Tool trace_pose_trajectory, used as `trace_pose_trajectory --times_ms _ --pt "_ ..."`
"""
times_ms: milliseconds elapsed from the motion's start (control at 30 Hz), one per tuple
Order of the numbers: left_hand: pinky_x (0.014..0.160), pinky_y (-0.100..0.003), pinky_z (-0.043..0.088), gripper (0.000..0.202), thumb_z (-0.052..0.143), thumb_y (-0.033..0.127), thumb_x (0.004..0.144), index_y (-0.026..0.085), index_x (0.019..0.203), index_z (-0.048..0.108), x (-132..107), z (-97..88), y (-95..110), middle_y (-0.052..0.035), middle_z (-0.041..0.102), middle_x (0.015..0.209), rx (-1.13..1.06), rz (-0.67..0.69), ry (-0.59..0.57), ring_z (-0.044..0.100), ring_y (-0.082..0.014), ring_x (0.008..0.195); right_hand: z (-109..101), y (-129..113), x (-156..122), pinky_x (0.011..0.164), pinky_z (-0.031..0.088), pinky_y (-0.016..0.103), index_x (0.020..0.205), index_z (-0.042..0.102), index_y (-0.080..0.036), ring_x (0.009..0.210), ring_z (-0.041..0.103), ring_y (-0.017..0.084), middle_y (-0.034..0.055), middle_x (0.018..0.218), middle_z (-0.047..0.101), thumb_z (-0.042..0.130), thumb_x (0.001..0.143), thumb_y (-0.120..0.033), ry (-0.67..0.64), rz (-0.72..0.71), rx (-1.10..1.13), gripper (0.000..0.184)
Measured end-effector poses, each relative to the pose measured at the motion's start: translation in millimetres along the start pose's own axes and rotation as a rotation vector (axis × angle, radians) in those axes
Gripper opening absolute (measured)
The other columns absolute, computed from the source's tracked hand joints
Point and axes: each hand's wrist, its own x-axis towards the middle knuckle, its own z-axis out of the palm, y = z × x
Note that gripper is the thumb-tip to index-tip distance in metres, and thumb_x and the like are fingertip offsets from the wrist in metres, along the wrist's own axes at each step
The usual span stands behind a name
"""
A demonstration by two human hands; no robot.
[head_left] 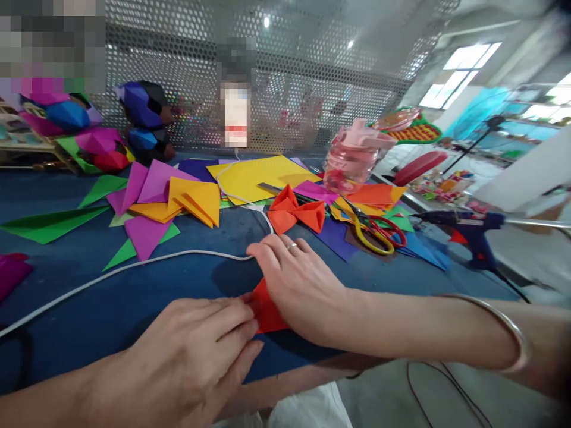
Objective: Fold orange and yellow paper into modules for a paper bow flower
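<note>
A folded orange-red paper piece point(270, 316) lies on the blue tabletop close to the front edge. My left hand point(191, 342) has its fingertips closed on the paper's left edge; part of the paper is hidden under them. Over the paper's right side lies my right hand point(301, 282), palm down with fingers stretched forward and a ring on one finger. Its heel presses on the paper, and its fingertips reach to the white cable point(196, 251). Just beyond stands a folded orange paper shape point(294, 209) with several points.
Colored paper pieces point(194, 199) and a yellow sheet point(263, 175) spread across the back. Scissors point(375, 232), a pink bottle point(350, 157) and a blue glue gun point(475, 229) are at right. Faceted paper models point(145, 107) stand back left, before a perforated metal panel point(303, 89).
</note>
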Motion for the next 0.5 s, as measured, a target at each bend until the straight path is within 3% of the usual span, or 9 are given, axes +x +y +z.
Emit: trace_pose_trajectory --times_ms 133,267,500 --pt "0.056 -0.028 0.052 0.037 0.038 0.017 0.102 0.015 0.085 0.071 -6 2.6 -2 -0.0032 0.070 0.078 -0.085 -0.022 -0.052 0.066 -0.0161 0.064 3 -15 15 0.078 0.042 0.043 0.118 0.052 -0.014 0.093 0.053 0.027 0.0120 0.111 0.060 0.030 0.101 -0.012 0.162 -0.079 -0.074 0.027" --pt "0.051 -0.030 0.046 0.033 0.041 0.013 0.099 0.017 0.077 0.065 -11 6.9 -4 -0.0013 0.064 0.070 -0.149 -0.024 -0.086 0.062 -0.0169 0.059 7 -18 13 0.076 0.039 0.041 0.114 0.052 -0.016 0.088 0.051 0.024 0.0093 0.108 0.061 0.025 0.104 -0.014 0.283 -0.155 -0.067 0.029" --pt "0.053 -0.027 0.052 0.034 0.041 0.014 0.099 0.016 0.083 0.070 -5 5.6 -3 -0.0031 0.071 0.076 -0.104 -0.008 0.002 0.067 -0.0159 0.061 8 -7 3 0.075 0.038 0.040 0.114 0.051 -0.015 0.090 0.050 0.025 0.0083 0.105 0.060 0.031 0.102 -0.013 0.198 -0.134 -0.094 0.024"
